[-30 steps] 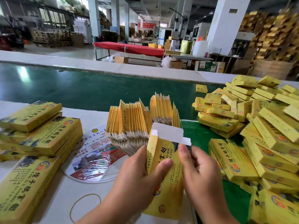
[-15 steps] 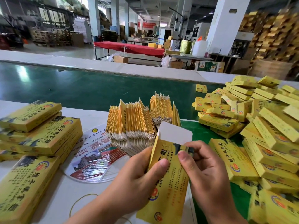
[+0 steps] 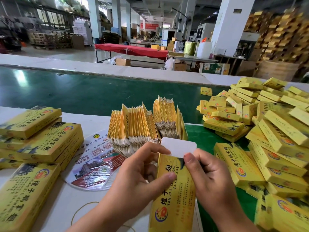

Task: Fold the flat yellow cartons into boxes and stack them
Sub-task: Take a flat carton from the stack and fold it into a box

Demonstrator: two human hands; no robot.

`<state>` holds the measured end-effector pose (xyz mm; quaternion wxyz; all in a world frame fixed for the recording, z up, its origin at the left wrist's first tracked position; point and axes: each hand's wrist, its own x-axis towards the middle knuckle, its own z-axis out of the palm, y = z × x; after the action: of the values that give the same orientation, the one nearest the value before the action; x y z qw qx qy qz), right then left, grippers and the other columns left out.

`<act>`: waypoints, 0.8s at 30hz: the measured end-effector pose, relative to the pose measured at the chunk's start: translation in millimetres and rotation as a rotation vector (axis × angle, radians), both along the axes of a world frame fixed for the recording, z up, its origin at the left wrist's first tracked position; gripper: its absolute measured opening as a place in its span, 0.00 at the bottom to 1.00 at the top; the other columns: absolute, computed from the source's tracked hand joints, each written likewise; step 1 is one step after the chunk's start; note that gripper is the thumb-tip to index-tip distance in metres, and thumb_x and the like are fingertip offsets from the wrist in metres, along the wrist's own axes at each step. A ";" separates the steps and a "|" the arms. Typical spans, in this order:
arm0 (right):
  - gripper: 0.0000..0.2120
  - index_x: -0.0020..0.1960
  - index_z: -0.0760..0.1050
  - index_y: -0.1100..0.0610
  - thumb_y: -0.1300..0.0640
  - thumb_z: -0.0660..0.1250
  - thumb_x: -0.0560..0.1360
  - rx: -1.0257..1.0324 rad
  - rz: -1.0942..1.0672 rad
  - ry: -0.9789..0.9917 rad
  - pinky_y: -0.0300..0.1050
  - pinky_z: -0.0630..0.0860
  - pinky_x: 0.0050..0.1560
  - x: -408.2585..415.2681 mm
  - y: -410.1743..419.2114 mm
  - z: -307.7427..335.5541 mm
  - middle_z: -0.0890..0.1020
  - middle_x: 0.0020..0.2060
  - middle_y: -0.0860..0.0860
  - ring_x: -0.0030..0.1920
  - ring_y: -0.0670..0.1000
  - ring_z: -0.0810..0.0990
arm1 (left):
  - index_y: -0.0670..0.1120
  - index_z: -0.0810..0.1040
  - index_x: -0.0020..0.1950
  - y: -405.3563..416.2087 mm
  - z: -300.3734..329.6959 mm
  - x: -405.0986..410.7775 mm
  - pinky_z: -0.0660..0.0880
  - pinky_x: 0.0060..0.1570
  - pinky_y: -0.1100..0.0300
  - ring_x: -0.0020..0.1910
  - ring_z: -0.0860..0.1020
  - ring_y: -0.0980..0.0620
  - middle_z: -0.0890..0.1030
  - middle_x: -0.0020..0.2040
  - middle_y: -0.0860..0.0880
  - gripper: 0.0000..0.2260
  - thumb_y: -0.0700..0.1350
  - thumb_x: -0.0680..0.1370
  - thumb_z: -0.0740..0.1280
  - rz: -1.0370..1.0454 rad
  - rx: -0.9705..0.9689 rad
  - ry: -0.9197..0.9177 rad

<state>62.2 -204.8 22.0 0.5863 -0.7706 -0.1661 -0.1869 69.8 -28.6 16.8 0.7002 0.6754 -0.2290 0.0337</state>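
Grip, left: left hand (image 3: 133, 180) holds the yellow carton (image 3: 173, 190) by its left edge, thumb pressed on the printed front face, fingers curled behind.
Grip, right: right hand (image 3: 210, 180) pinches the carton's upper right corner, thumb tip at the base of the white tuck flap (image 3: 178, 146).
Carton position: held upright above the near edge of the counter (image 3: 55, 213), between both hands, just in front of the flat carton bundles (image 3: 143, 126).
Change: a second ago the top end stood open with the white flap squared up and a small side tab showing; the carton has since been turned so its printed face points at the camera, and the flap now stands as one rounded panel above the body.
Meaning for the task: judged as the closing step of the top end; the flap still has to be bent over and tucked in. The state of the bottom end cannot be seen.
Finished stock, right: loose pile of folded boxes (image 3: 270, 131) on the green belt (image 3: 66, 92).
Finished stock, left: neater stacks of boxes (image 3: 41, 138) on the counter.
Other items: printed round fan (image 3: 93, 166) under clear film beside the bundles; rubber band (image 3: 83, 208) on the counter near the left wrist.
Risk: a thumb pressing too hard at the hinge could crease the flap off its score line.
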 end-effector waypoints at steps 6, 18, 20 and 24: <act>0.23 0.31 0.67 0.58 0.42 0.63 0.75 -0.024 0.039 -0.006 0.41 0.60 0.25 0.2 1.9 -3.8 0.67 0.23 0.51 0.25 0.45 0.64 | 0.47 0.76 0.40 3.6 1.8 4.0 0.74 0.29 0.45 0.31 0.77 0.37 0.78 0.34 0.38 0.10 0.52 0.71 0.73 -0.008 0.120 -0.032; 0.29 0.68 0.71 0.40 0.48 0.75 0.69 0.154 0.270 0.312 0.49 0.82 0.38 7.3 -9.4 -3.4 0.86 0.42 0.60 0.41 0.58 0.85 | 0.58 0.71 0.63 12.9 0.7 14.6 0.82 0.43 0.45 0.45 0.85 0.41 0.86 0.46 0.43 0.28 0.49 0.65 0.76 0.005 -0.036 0.135; 0.22 0.63 0.77 0.43 0.49 0.74 0.70 0.143 0.313 0.310 0.45 0.78 0.33 8.7 -10.8 -1.7 0.86 0.42 0.61 0.38 0.56 0.84 | 0.55 0.77 0.58 13.5 2.0 17.2 0.82 0.43 0.48 0.46 0.85 0.41 0.86 0.47 0.42 0.22 0.44 0.67 0.76 -0.037 -0.044 0.146; 0.18 0.61 0.79 0.49 0.50 0.73 0.71 0.165 0.302 0.286 0.44 0.75 0.27 8.6 -11.2 -0.5 0.84 0.38 0.61 0.35 0.53 0.83 | 0.50 0.80 0.49 15.5 2.8 18.3 0.82 0.41 0.49 0.43 0.84 0.40 0.85 0.46 0.40 0.12 0.41 0.69 0.76 -0.062 -0.056 0.128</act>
<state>70.8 -216.0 21.5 0.6862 -0.7051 -0.1788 0.0014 88.1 -13.1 19.6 0.7327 0.6489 -0.2034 -0.0247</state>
